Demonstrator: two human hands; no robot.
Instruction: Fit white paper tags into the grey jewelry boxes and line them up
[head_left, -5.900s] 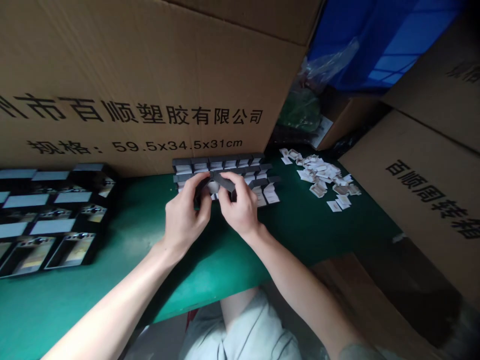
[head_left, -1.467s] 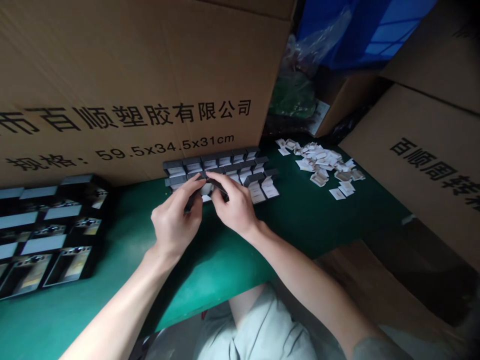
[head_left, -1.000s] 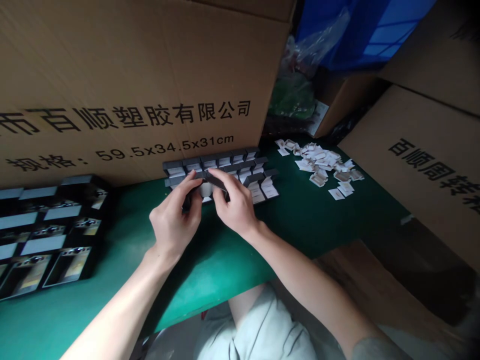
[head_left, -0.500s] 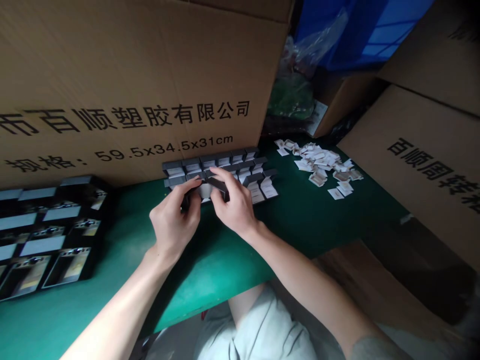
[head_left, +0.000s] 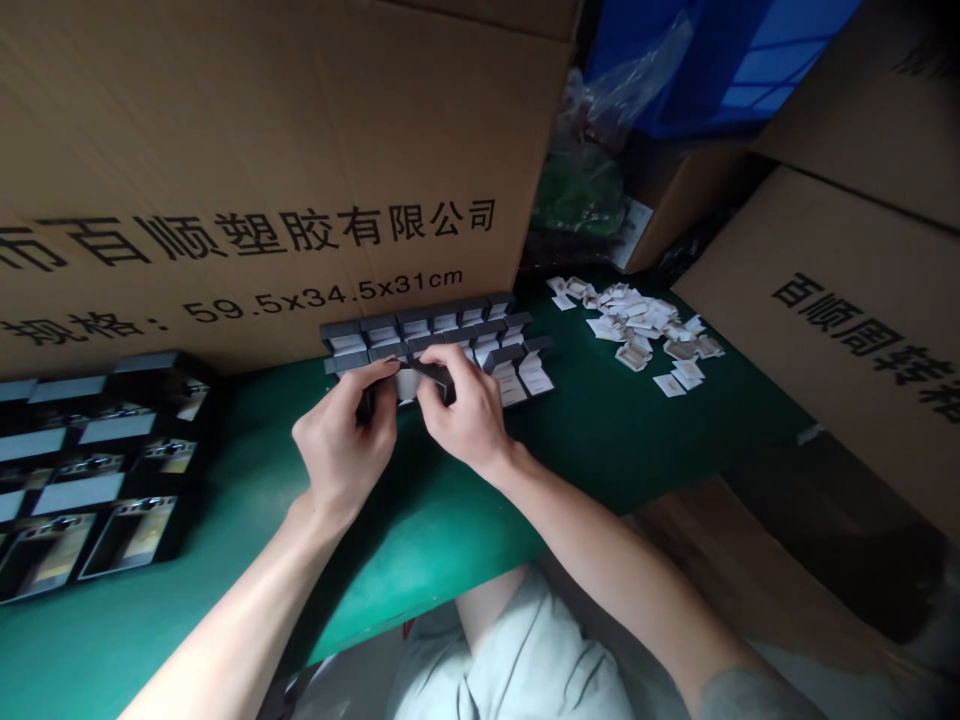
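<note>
My left hand [head_left: 345, 440] and my right hand [head_left: 465, 412] both pinch one small dark grey hinged box [head_left: 420, 378] above the green table [head_left: 420, 520]. Its lid stands open and a pale lining shows between my fingers. Just behind my hands stand rows of several like small grey boxes [head_left: 442, 335], lids up, with white inserts. They sit against the foot of a big cardboard carton [head_left: 262, 170].
A loose heap of small white cards [head_left: 637, 330] lies on the table to the right. At the left edge stand black open boxes [head_left: 82, 460] in rows. More cardboard cartons [head_left: 840, 320] close off the right side, with a blue plastic bag [head_left: 720, 60] behind.
Both hands stay on the same small box and have shifted only slightly toward me; the view has drifted a little.
</note>
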